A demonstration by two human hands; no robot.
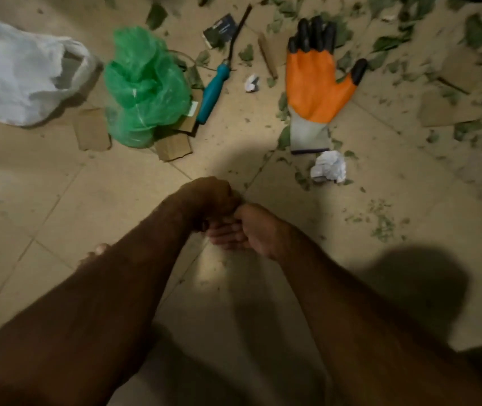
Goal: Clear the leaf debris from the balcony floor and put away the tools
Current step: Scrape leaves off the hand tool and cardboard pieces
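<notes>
My left hand (207,200) and my right hand (253,230) meet low over the bare tiles at the centre. The left is curled like a fist around the right hand's fingers, which lie fairly straight under it. Neither hand holds a tool. Beyond them an orange work glove (311,83) with black fingertips and a grey cuff lies flat, palm up. A teal-handled tool (212,89) with a thin dark blade lies to its left. Green leaf debris (474,30) is thickest at the upper right, with small crumbs (383,227) on the right-hand tiles.
A crumpled green plastic bag (146,86) and a white plastic bag (14,74) lie at the upper left. Cardboard scraps (91,128) and crumpled white paper (329,168) are scattered about. Toes (96,250) show behind my left forearm.
</notes>
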